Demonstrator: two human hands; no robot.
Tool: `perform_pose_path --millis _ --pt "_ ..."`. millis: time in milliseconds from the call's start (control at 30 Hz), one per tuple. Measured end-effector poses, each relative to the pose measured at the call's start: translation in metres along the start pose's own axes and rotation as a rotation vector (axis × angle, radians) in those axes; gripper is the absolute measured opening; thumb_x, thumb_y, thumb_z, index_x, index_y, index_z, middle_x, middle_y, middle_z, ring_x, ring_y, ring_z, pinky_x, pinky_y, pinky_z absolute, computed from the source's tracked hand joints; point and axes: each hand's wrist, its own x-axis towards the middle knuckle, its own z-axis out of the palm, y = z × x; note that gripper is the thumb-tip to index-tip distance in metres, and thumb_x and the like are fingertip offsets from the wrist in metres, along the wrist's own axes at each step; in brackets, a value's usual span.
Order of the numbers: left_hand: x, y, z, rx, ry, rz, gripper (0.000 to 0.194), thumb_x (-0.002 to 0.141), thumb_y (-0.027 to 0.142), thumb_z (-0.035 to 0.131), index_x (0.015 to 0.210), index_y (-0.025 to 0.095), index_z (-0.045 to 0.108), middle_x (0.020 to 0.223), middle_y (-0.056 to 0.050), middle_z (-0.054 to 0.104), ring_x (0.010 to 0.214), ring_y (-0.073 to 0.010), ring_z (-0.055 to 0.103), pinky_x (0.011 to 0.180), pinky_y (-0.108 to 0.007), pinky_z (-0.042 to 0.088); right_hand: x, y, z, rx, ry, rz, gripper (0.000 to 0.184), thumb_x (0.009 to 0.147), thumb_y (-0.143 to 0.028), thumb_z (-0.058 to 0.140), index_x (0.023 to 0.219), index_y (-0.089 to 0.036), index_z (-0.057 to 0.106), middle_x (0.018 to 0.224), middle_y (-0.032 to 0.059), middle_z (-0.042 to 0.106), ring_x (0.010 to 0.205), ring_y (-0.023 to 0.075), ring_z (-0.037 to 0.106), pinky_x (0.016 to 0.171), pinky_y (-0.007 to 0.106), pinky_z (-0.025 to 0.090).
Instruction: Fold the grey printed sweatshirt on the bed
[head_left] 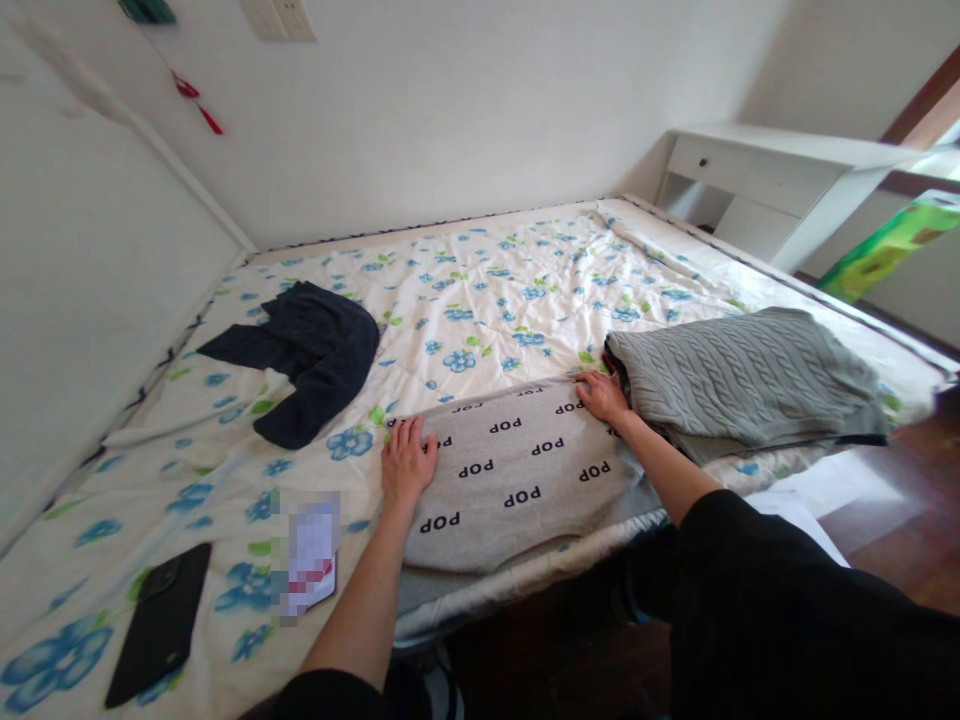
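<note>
A light grey garment point(510, 470) printed with the word POP lies folded and flat at the near edge of the bed. My left hand point(407, 460) rests on its left side, palm down with the fingers stretched out. On its far right corner lies my right hand point(602, 397), fingers extended over the cloth and grasping nothing that I can see. Just right of that hand is a folded grey cable-knit sweater point(750, 375), with a dark edge showing beneath it.
A crumpled dark navy garment point(315, 350) lies to the left on the flowered bed sheet point(480, 290). Nearer me are a black phone point(161, 620) and a second, blurred phone-like object point(309, 560). A white desk point(765, 175) stands beyond the bed's right side.
</note>
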Motion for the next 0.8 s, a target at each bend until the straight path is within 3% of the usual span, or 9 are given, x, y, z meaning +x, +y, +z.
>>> perform_pose_path --millis 100,200,300,433,533,633,800 --pt "-0.001 0.001 0.001 -0.001 0.006 0.005 0.064 0.117 0.042 0.043 0.172 0.016 0.063 0.18 -0.018 0.061 0.175 -0.0391 0.042 0.141 -0.063 0.04 0.0 -0.012 -0.004 -0.041 0.01 0.077 0.043 0.114 -0.026 0.055 0.145 -0.013 0.08 0.151 0.0197 0.077 0.144 0.0317 0.068 0.131 0.043 0.045" --pt "-0.002 0.002 0.002 -0.007 0.02 -0.007 0.064 0.117 0.042 0.044 0.173 0.018 0.063 0.18 -0.017 0.061 0.175 -0.0383 0.042 0.141 -0.063 0.04 0.001 -0.047 -0.004 -0.052 0.044 0.08 0.045 0.109 -0.02 0.057 0.147 -0.013 0.079 0.149 0.0216 0.077 0.14 0.0346 0.069 0.128 0.045 0.047" --pt "-0.003 0.002 0.001 -0.02 0.012 -0.014 0.065 0.116 0.042 0.044 0.173 0.017 0.063 0.181 -0.018 0.06 0.175 -0.0387 0.041 0.141 -0.063 0.04 0.0 -0.117 0.011 0.015 0.066 -0.08 0.047 0.108 -0.017 0.057 0.151 -0.014 0.077 0.151 0.0199 0.075 0.144 0.0345 0.064 0.131 0.047 0.045" --pt "-0.004 0.001 0.0 -0.042 0.01 -0.006 0.065 0.116 0.042 0.045 0.174 0.018 0.062 0.18 -0.019 0.06 0.175 -0.0389 0.042 0.142 -0.064 0.038 -0.009 -0.234 0.055 0.081 -0.078 -0.35 0.047 0.113 -0.02 0.059 0.158 -0.012 0.071 0.157 0.0162 0.073 0.144 0.0291 0.063 0.131 0.042 0.046" --pt "-0.005 0.0 0.0 -0.043 0.017 -0.007 0.064 0.116 0.042 0.045 0.174 0.019 0.062 0.18 -0.017 0.061 0.175 -0.0378 0.043 0.142 -0.061 0.038 -0.016 -0.289 0.082 0.055 -0.145 -0.365 0.041 0.118 -0.032 0.059 0.155 -0.023 0.075 0.154 0.0106 0.076 0.142 0.0281 0.068 0.126 0.038 0.048" --pt "-0.004 -0.001 0.001 -0.044 0.015 -0.012 0.064 0.116 0.042 0.045 0.173 0.019 0.063 0.181 -0.017 0.06 0.175 -0.0375 0.043 0.142 -0.061 0.039 -0.016 -0.288 0.088 0.025 -0.15 -0.302 0.038 0.12 -0.038 0.056 0.148 -0.029 0.08 0.146 0.0109 0.08 0.141 0.0299 0.07 0.126 0.039 0.047" --pt "-0.002 -0.002 0.002 -0.063 0.008 -0.008 0.064 0.116 0.042 0.047 0.173 0.019 0.063 0.18 -0.018 0.06 0.175 -0.0383 0.042 0.142 -0.064 0.038 -0.01 -0.206 0.06 -0.005 -0.119 -0.264 0.039 0.122 -0.034 0.053 0.143 -0.013 0.079 0.144 0.0168 0.078 0.137 0.0303 0.067 0.125 0.042 0.046"
